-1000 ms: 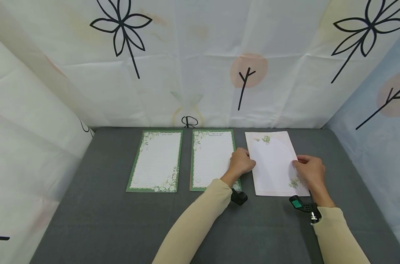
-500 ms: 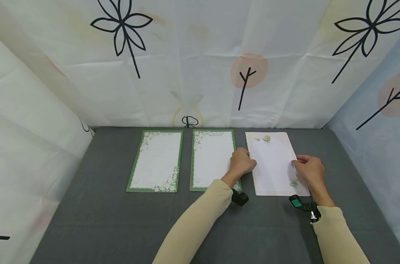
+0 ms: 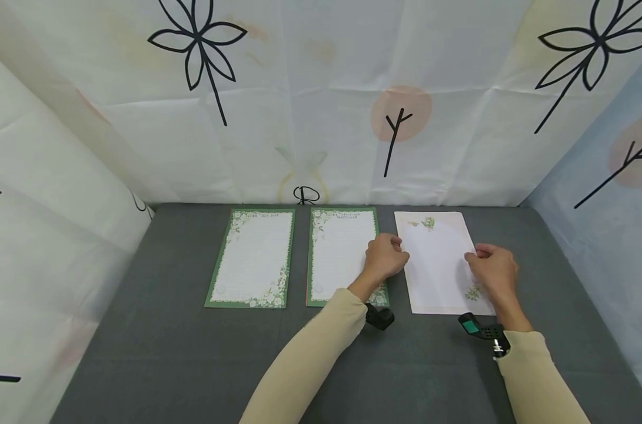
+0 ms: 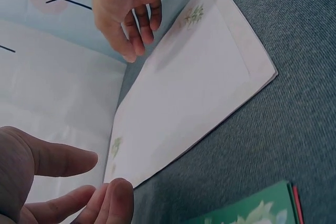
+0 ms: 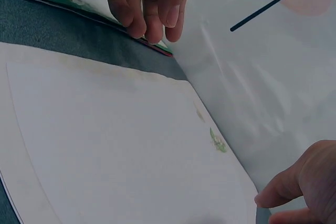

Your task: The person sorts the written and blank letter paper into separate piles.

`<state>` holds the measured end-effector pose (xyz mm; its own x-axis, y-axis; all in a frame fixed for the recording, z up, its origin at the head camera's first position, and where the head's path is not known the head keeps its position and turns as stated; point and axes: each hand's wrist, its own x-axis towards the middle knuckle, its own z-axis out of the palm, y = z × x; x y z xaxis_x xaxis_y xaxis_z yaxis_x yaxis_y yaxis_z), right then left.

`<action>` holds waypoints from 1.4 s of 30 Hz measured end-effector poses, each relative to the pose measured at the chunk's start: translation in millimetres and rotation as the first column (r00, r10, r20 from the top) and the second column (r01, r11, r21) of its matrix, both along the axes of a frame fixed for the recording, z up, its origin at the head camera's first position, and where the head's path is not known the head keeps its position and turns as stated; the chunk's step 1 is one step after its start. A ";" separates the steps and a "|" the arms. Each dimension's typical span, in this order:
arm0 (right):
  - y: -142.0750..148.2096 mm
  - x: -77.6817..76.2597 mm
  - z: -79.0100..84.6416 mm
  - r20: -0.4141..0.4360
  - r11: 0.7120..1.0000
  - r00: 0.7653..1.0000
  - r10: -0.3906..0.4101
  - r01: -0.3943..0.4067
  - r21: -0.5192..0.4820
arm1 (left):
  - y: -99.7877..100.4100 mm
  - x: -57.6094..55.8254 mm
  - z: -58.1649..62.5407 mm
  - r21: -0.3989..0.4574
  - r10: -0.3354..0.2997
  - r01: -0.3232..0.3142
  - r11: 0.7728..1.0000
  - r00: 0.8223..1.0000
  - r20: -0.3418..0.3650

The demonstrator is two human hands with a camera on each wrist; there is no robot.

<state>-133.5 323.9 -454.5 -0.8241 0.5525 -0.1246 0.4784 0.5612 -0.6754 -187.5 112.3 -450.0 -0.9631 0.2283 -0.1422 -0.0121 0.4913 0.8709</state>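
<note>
A black-printed white fabric backdrop (image 3: 331, 59) stands beyond the fingers (image 4: 121, 203). A dark grey cloth-covered table (image 3: 432, 371) extends from them toward the body. A white rectangular paper stack (image 3: 437, 265) with green leaf prints lies between the left hand (image 3: 385, 257) and right hand (image 3: 494, 272), side edges near the fingers. A green-bordered white paper sheet (image 3: 338, 253) lies partly below the left hand; a matching sheet (image 3: 252, 259) lies farther left. Both hands: thumb and fingers apart; right-edge contact cannot be determined.

Printed cloth walls (image 3: 310, 118) on 3 sides of a grey table (image 3: 193, 365) form a booth.
</note>
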 end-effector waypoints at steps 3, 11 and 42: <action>-7.1 -2.0 3.4 -0.019 1.000 1.000 0.008 -0.008 -0.002 | -7.7 -1.5 0.7 0.023 -0.004 0.004 1.000 1.000 -0.005; -15.7 -14.2 -11.7 -0.089 0.997 0.993 0.072 -0.070 0.025 | -36.3 -7.3 -1.4 0.072 -0.004 0.005 0.997 1.000 -0.005; -105.8 -23.0 1.6 -0.210 0.924 0.923 0.323 -0.355 -0.143 | -149.6 -15.8 -9.9 0.109 0.217 -0.215 0.970 0.976 -0.006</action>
<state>-156.5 218.1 -452.9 -0.9754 0.2188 -0.0268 0.1426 0.5334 -0.8338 -203.3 -37.3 -459.9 -0.9935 0.0274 -0.1105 -0.0917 0.3824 0.9194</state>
